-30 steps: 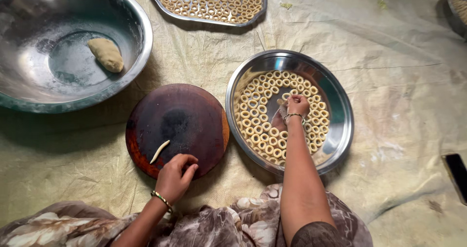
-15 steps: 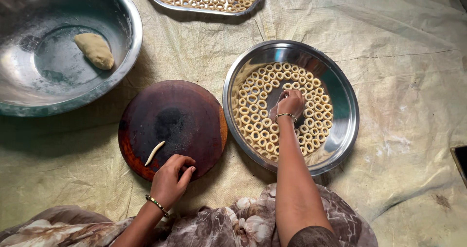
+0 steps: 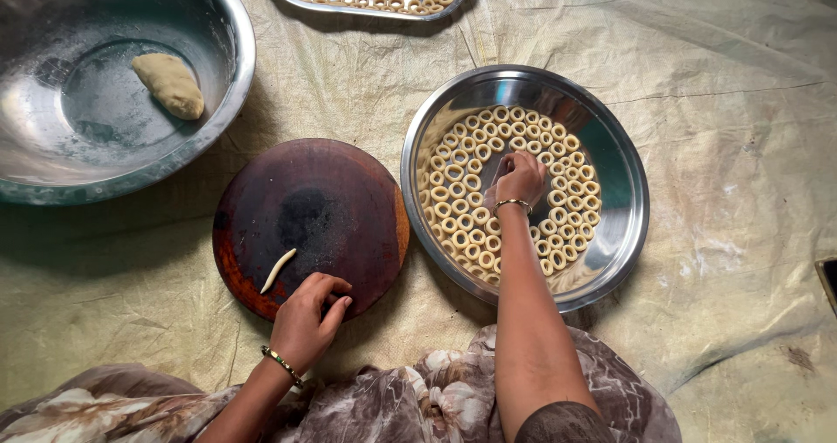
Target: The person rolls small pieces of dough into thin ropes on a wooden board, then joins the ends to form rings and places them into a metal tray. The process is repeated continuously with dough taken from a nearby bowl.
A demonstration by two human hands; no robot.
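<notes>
The right hand (image 3: 520, 179) is sitting a bit deeper in the round steel tray (image 3: 623, 234) than a moment ago, fingers pinched together over the dough rings (image 3: 458, 199), so another ring is going in. The left hand (image 3: 307, 321) is resting loosely curled on the dark round board (image 3: 331, 207), near 1 dough strip (image 3: 278, 270). The big bowl (image 3: 227, 103) at the mat's far left corner is holding 1 dough lump (image 3: 170, 85).

You see a glossy metal tray (image 3: 621, 234), a dark worn wooden board (image 3: 349, 190), matt dough rings (image 3: 453, 173), and creased cloth (image 3: 741, 103).
</notes>
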